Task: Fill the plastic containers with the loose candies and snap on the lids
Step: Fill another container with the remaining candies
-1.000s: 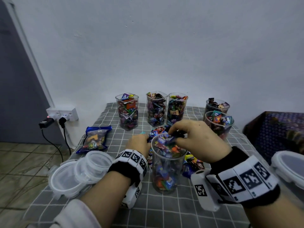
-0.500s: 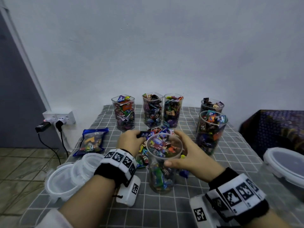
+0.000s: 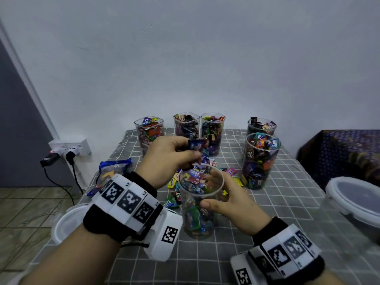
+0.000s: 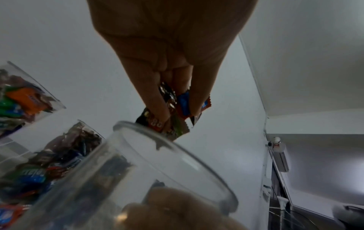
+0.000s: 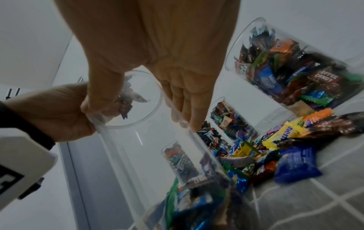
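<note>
The tall clear plastic container [image 3: 200, 202], round and lidless, stands upright on the grey checked tablecloth [image 3: 277, 202] and is packed with wrapped candies to a little below its rim. The right hand [image 3: 232, 199] steadies it, thumb across the near wall and fingers curved round the far side, so the hold is a wrap rather than a pinch. Just above the container's rim, on its left, the left hand [image 3: 170, 159] has its fingers bunched tight on a small clutch of wrapped candies [image 4: 173, 109], a blue-and-red wrapper among them. Behind the container and touching its base lies the heap of loose candies [image 3: 207, 161] still to be packed. Farther behind stand five more clear containers [image 3: 261, 159], all heaped and none lidded; well to the container's left a stack of clear round lids [image 3: 67, 221] sits at the table edge. To do this step well, the person should probably bring the clutch over the middle of the mouth before easing the fingers apart, since it hangs near the rim and a wrapper could slide down the outside. The right hand's hold ought to stay firm, as a tall narrow container likely tips easily. Stopping short of heaping seems wise, because the lid must snap down.
</note>
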Demonstrator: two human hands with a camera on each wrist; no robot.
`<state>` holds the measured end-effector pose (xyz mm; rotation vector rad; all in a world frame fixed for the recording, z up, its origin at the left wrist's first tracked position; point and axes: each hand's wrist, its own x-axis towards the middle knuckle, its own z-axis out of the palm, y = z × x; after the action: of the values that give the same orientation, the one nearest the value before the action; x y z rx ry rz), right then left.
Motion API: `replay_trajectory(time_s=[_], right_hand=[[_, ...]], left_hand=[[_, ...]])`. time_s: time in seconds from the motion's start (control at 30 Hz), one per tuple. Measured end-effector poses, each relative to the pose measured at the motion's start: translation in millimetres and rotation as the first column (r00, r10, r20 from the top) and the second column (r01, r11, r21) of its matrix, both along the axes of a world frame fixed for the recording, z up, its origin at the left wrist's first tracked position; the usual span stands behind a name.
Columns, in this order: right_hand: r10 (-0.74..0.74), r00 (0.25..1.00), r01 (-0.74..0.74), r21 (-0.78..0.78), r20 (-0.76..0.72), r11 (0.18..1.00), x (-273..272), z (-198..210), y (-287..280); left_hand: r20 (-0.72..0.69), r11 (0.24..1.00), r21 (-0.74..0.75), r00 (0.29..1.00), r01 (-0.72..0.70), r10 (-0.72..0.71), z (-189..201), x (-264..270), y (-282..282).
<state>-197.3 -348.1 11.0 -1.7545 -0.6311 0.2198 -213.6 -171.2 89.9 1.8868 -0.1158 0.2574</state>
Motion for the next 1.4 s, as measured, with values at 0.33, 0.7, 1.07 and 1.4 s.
replay_trajectory(time_s=[0.33,0.7,1.07,1.4], right_hand=[[-0.029,0.999,0.030,-0.043,0.025,0.999,0,3,-1],[-0.032,0.999,0.032,-0.033,0.013,0.999,1,-1,-1],[0.101,0.976,0.097,-0.800,0.193,0.592,49,-13,-14],[0.122,0.976,0.110,-0.888,0.183,0.445,100,-19,11]], left_hand=[[-0.103,0.949,0.309,0.994,0.063,-0.032,-6,-6,-1],[-0.001,0.967,0.253,1.000,-0.019,0.020,-5,-7,-1],[-0.174,0.871,0.471,0.954,-0.138,0.245,-41,27,32],[-0.484,0.624,0.735,0.849,0.265,0.210,-88,79,29]])
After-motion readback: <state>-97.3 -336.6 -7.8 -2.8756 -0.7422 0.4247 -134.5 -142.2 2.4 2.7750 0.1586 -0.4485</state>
